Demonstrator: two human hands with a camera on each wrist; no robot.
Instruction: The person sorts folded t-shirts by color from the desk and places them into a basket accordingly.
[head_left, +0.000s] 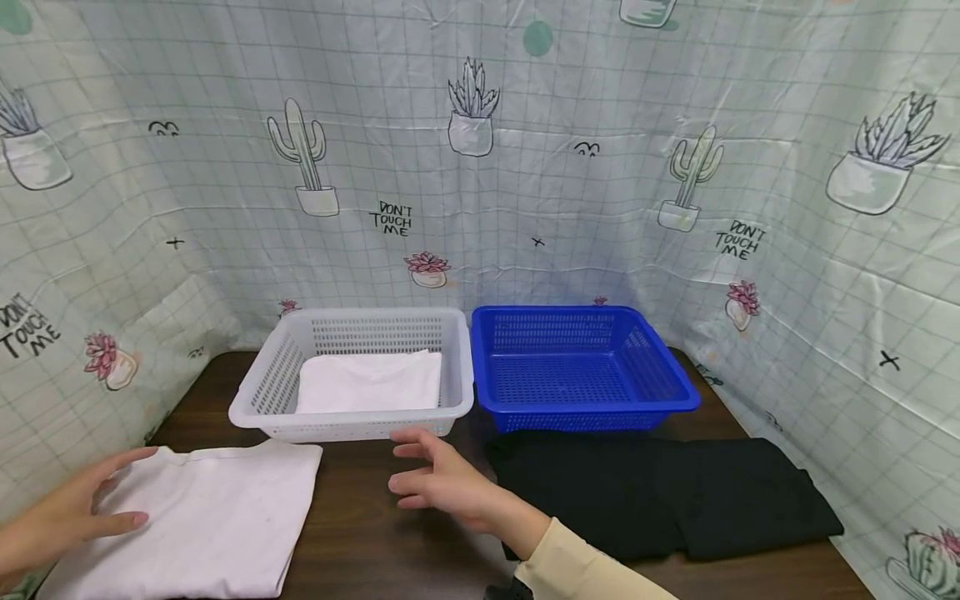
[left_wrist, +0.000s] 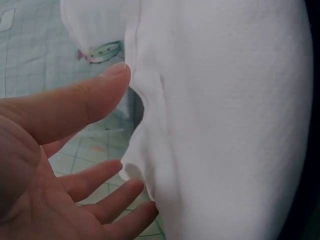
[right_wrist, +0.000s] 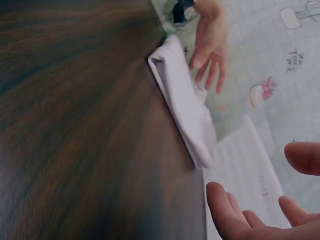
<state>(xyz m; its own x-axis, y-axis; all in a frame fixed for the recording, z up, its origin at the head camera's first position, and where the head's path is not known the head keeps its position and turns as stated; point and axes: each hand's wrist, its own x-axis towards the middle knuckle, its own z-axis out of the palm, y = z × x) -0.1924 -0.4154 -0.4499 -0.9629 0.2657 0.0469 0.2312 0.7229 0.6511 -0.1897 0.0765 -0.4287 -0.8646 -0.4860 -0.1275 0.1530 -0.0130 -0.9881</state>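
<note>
A folded white cloth (head_left: pixel 217 517), perhaps a garment, lies on the table at the left. Over its left edge is my left hand (head_left: pixel 82 508), thumb and fingers spread apart; in the left wrist view the fingertips of that hand (left_wrist: pixel 75 165) come up to the cloth's edge (left_wrist: pixel 225 120), and whether they touch it I cannot tell. My right hand (head_left: pixel 450 483) hovers with loosely bent fingers above the table in front of the white basket (head_left: pixel 352 427), holding nothing. Another folded white cloth (head_left: pixel 371 383) lies inside that basket.
A blue basket (head_left: pixel 585 408) stands right beside the white one at the back. In front of it, dark folded cloths (head_left: pixel 645 500) lie on the brown table (head_left: pixel 360 542). A cactus-print curtain (head_left: pixel 525 192) encloses the back and sides.
</note>
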